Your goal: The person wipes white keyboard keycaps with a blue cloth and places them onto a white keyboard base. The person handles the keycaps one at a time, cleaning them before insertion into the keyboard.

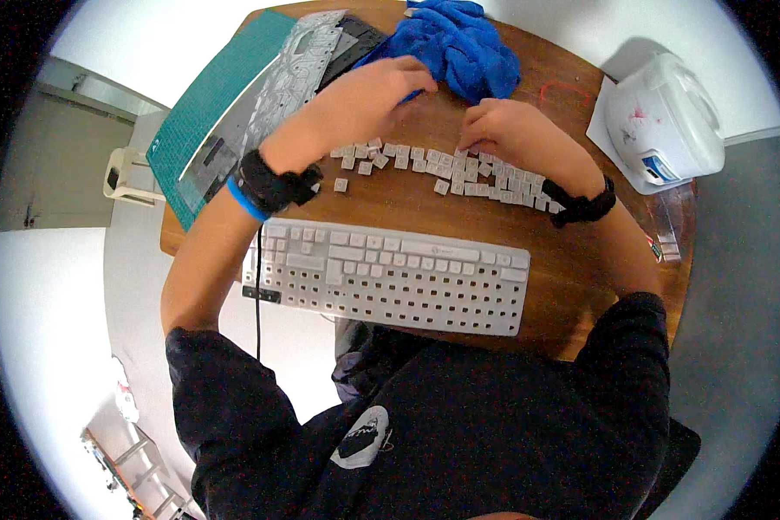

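Observation:
A white keyboard (381,277) lies across the near side of the wooden table, partly stripped, with key sockets bare over its near and right parts. Beyond it, loose white keycaps (438,165) spread in an uneven band. My left hand (377,100) is above the table beyond the left part of this band, its fingers curled near a blue cloth (459,48). A bit of blue shows under those fingertips; what they hold is hidden. My right hand (520,134) bends down over the keycaps with its fingers closed together at their far edge. Its fingertips hide whatever they grip.
A green cutting mat (217,95) and a grey patterned panel (295,78) lie at the far left. A black cable (258,295) crosses the keyboard's left end. At the right stands a white lidded container (663,121). A red string (568,89) lies near it.

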A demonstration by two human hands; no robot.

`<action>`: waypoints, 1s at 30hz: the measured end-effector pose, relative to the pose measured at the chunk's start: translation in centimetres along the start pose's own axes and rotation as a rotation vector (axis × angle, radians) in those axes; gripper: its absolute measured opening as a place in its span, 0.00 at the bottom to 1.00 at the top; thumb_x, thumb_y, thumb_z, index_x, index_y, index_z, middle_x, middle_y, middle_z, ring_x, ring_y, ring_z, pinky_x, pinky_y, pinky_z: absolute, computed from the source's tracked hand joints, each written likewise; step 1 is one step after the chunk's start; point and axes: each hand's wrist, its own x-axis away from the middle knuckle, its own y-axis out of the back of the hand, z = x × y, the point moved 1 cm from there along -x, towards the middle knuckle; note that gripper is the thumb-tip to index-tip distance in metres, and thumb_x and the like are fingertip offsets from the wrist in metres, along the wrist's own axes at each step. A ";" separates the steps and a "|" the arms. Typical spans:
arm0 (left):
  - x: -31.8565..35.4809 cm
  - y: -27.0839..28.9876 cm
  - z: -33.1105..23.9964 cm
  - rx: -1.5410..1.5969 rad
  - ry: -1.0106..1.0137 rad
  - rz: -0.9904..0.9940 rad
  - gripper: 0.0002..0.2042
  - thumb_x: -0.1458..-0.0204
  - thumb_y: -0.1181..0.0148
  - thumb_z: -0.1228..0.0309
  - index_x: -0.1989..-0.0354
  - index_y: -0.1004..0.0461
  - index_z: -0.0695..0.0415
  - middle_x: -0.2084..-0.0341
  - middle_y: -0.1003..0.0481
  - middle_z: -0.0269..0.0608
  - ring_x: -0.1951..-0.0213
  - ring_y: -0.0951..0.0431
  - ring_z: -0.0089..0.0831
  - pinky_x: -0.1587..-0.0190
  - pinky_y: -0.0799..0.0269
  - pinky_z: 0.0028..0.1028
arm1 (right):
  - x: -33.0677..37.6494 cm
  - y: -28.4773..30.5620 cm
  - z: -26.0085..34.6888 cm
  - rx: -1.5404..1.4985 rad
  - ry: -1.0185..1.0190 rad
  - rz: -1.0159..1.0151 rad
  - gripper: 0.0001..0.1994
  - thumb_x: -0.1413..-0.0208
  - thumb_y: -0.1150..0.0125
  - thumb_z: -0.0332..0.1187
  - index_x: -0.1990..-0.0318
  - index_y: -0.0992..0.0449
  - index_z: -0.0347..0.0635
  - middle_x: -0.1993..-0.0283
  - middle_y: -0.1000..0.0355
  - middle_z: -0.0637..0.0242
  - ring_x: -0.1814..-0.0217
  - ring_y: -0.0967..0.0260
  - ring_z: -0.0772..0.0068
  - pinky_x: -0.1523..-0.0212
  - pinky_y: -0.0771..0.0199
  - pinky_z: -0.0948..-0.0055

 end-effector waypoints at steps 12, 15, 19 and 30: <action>-8.6 -2.6 9.2 -0.128 -0.142 -0.005 0.30 0.40 0.39 0.81 0.27 0.27 0.48 0.22 0.35 0.47 0.33 0.23 0.57 0.32 0.23 0.48 | -2.1 0.1 -1.3 0.111 0.078 -0.020 0.06 0.42 0.34 0.31 0.60 0.19 0.39 0.56 0.21 0.57 0.49 0.21 0.48 0.48 0.16 0.52; -8.5 -3.0 9.7 -0.129 -0.113 -0.085 0.24 0.40 0.36 0.79 0.35 0.19 0.48 0.31 0.23 0.47 0.37 0.19 0.50 0.35 0.21 0.46 | -2.6 -0.1 -1.8 0.126 0.098 -0.048 0.06 0.42 0.36 0.30 0.59 0.21 0.38 0.56 0.22 0.55 0.49 0.21 0.47 0.48 0.16 0.53; -7.9 -2.3 9.5 -0.143 -0.109 -0.038 0.24 0.41 0.37 0.79 0.35 0.19 0.50 0.33 0.23 0.51 0.38 0.19 0.54 0.37 0.20 0.47 | -3.0 0.4 -1.9 0.146 0.063 0.019 0.06 0.41 0.37 0.29 0.59 0.21 0.38 0.54 0.23 0.54 0.50 0.20 0.46 0.48 0.16 0.51; -7.5 -1.9 8.2 -0.154 -0.091 -0.004 0.23 0.43 0.36 0.80 0.37 0.19 0.55 0.39 0.19 0.53 0.39 0.18 0.55 0.37 0.20 0.48 | -2.1 3.2 -2.4 -0.177 0.028 0.159 0.07 0.40 0.29 0.27 0.54 0.15 0.41 0.52 0.27 0.57 0.49 0.22 0.50 0.47 0.20 0.56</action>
